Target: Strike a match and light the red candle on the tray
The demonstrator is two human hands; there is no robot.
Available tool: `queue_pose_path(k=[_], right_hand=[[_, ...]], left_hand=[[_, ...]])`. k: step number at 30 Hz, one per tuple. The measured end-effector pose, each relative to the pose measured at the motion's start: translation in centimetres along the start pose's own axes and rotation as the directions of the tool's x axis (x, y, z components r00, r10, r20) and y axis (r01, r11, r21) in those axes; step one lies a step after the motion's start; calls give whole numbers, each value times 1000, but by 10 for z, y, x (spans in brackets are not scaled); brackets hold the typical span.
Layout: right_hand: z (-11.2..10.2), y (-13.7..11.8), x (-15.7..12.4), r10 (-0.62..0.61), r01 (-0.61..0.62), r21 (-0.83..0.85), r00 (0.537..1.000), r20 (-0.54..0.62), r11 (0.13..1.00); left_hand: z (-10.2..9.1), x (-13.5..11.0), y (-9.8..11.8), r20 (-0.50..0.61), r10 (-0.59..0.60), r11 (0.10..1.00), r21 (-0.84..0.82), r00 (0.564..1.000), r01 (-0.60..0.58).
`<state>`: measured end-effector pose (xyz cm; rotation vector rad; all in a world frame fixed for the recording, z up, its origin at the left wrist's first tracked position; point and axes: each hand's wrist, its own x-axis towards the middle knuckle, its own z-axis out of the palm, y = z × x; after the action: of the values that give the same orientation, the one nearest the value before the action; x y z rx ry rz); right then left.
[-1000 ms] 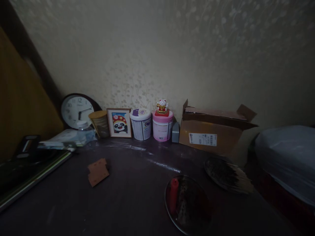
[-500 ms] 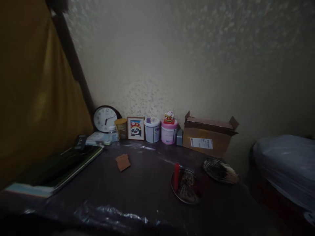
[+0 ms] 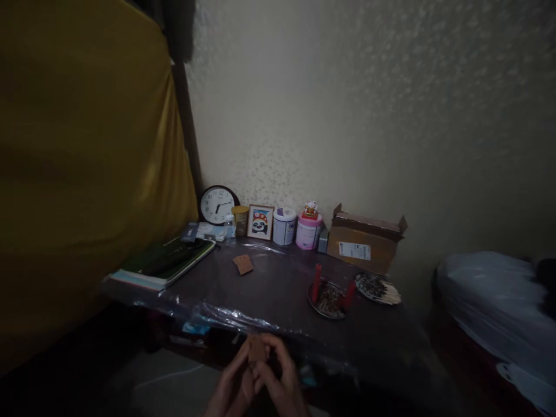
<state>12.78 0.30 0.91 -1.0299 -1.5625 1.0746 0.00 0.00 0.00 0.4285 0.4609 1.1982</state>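
Table (image 3: 278, 289) (plastic-covered): books (image 3: 167, 263), clock (image 3: 216, 204), tubs (image 3: 284, 226), box (image 3: 365, 242), candle plate (image 3: 326, 295).

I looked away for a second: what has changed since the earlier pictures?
The left hand and right hand have come into view below the table edge, together pinching a small brown piece. The clock, brown card, candle dish and cardboard box stayed put.

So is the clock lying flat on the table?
No, the clock stands upright against the wall.
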Motion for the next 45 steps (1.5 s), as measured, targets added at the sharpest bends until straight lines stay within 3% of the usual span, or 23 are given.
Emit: queue_pose_path(k=[8,21,35,45], right_hand=[[-13,12,5,-81,79,-26,990,-118,997],[-9,15,3,-105,99,-71,990,-92,993],[-4,24,0,-43,36,-71,994,-102,997],[-2,11,-1,21,-25,-35,992,-126,999]], left_hand=[[10,24,-12,91,-75,983,-163,993,89],[-1,24,-21,100,-53,970,-230,994,75],[-6,23,-23,71,2,979,-202,997,12],[-3,19,-21,75,-17,983,-181,997,30]])
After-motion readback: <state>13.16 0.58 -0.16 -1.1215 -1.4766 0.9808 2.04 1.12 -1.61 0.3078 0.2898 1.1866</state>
